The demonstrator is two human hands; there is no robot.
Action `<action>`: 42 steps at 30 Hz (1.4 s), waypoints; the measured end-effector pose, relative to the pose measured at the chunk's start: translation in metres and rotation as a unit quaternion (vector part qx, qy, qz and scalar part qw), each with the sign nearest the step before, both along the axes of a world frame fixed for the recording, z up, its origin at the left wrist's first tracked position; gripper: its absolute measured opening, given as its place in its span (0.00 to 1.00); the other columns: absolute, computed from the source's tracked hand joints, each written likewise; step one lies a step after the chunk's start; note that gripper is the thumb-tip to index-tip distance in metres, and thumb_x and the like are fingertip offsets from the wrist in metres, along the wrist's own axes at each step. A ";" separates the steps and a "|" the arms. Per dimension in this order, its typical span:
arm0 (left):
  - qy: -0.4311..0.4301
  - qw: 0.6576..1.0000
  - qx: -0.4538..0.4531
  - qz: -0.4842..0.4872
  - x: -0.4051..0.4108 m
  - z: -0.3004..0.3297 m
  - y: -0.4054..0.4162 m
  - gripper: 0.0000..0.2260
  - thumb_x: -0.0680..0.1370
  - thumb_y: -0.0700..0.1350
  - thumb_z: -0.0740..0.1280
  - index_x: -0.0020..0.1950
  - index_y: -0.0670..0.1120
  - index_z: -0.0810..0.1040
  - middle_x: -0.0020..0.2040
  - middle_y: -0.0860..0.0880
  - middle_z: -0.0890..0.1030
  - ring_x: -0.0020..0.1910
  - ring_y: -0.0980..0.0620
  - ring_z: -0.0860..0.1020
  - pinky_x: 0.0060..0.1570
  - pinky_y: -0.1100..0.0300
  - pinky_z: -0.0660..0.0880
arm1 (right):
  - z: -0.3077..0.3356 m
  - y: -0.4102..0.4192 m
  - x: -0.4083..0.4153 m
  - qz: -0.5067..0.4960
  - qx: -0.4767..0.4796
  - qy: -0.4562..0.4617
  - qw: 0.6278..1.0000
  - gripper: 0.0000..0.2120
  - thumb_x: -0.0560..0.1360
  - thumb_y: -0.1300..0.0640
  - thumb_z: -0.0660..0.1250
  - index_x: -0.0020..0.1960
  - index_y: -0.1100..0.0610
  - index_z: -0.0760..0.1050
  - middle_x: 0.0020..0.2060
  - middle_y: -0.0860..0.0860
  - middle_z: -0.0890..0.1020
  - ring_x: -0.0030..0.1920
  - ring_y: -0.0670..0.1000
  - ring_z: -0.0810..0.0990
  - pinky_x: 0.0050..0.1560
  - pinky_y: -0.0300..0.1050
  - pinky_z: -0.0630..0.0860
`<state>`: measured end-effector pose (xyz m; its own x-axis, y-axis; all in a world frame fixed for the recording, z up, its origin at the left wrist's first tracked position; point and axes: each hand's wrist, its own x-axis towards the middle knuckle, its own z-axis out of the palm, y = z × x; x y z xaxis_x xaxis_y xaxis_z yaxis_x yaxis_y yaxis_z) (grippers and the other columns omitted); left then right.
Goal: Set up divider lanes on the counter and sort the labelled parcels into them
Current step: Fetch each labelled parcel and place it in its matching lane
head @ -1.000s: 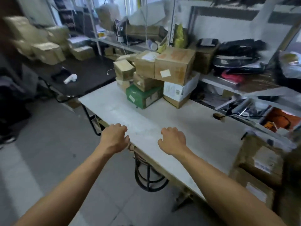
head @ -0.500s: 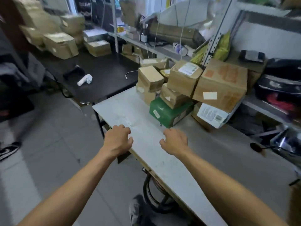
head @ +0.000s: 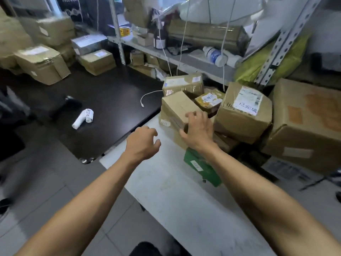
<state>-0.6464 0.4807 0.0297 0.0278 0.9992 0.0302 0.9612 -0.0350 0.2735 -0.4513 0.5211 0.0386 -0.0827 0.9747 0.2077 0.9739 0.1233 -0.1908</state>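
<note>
A pile of labelled cardboard parcels stands at the far left end of the white counter (head: 171,191). A small brown box (head: 176,106) tops the near stack, with a green box (head: 201,166) below it and a bigger labelled box (head: 243,109) to the right. My right hand (head: 198,132) hovers at the small brown box with fingers spread and holds nothing. My left hand (head: 143,143) hangs over the counter's left end, fingers loosely curled and empty. No dividers are in sight.
A black table (head: 103,108) joins the counter on the left, carrying a roll of labels (head: 83,118), a white cable (head: 147,97) and more boxes (head: 42,63). A large carton (head: 310,124) sits at the right. Cluttered metal shelving (head: 184,58) runs behind.
Both hands have left the counter's near edge and reached forward to the parcel pile. My right hand has spread open at the small brown box. The view has swung left and closer.
</note>
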 end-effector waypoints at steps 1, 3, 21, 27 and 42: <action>-0.009 1.000 -0.001 -0.006 -0.003 -0.001 0.013 0.16 0.80 0.54 0.65 0.65 0.51 0.79 0.60 0.51 0.79 0.64 0.48 0.75 0.54 0.53 0.73 | 0.000 0.014 -0.002 -0.020 -0.024 -0.011 0.999 0.30 0.74 0.41 0.69 0.72 0.50 0.67 0.68 0.56 0.68 0.67 0.57 0.65 0.66 0.53 0.67; -0.024 0.999 -0.004 -0.028 -0.010 -0.003 0.037 0.16 0.80 0.54 0.65 0.65 0.51 0.80 0.60 0.51 0.80 0.64 0.48 0.75 0.54 0.52 0.73 | -0.004 0.036 -0.004 -0.067 -0.091 -0.010 0.993 0.38 0.72 0.38 0.71 0.77 0.46 0.60 0.74 0.60 0.60 0.73 0.62 0.58 0.72 0.58 0.60; -0.632 0.676 -0.373 -0.071 -0.024 -0.010 0.084 0.26 0.73 0.63 0.67 0.67 0.51 0.75 0.64 0.45 0.80 0.58 0.45 0.82 0.56 0.44 0.81 | -0.028 -0.090 -0.066 -0.196 -0.201 0.787 0.549 0.34 0.73 0.32 0.55 0.60 0.57 0.80 0.51 0.65 0.84 0.48 0.65 0.83 0.49 0.51 0.75; -0.637 0.625 -0.428 -0.141 0.009 -0.004 0.028 0.25 0.71 0.53 0.66 0.67 0.46 0.75 0.55 0.49 0.83 0.50 0.50 0.82 0.48 0.53 0.78 | -0.028 -0.177 -0.039 -0.237 -0.105 0.767 0.587 0.32 0.74 0.33 0.64 0.68 0.55 0.75 0.59 0.60 0.82 0.58 0.65 0.83 0.63 0.63 0.78; -0.481 0.540 -0.643 -0.253 0.112 -0.017 -0.244 0.38 0.61 0.63 0.79 0.66 0.45 0.80 0.57 0.42 0.81 0.52 0.39 0.82 0.56 0.38 0.77 | -0.062 -0.518 0.047 -0.351 0.233 0.172 0.890 0.19 0.65 0.59 0.77 0.54 0.58 0.76 0.67 0.57 0.67 0.67 0.60 0.71 0.62 0.48 0.77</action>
<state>-0.5340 0.2370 0.0130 0.8961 0.0823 -0.4362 0.3102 0.5868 0.7480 -0.4043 0.0029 -0.0234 0.6593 0.5623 0.4992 0.7364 -0.3485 -0.5799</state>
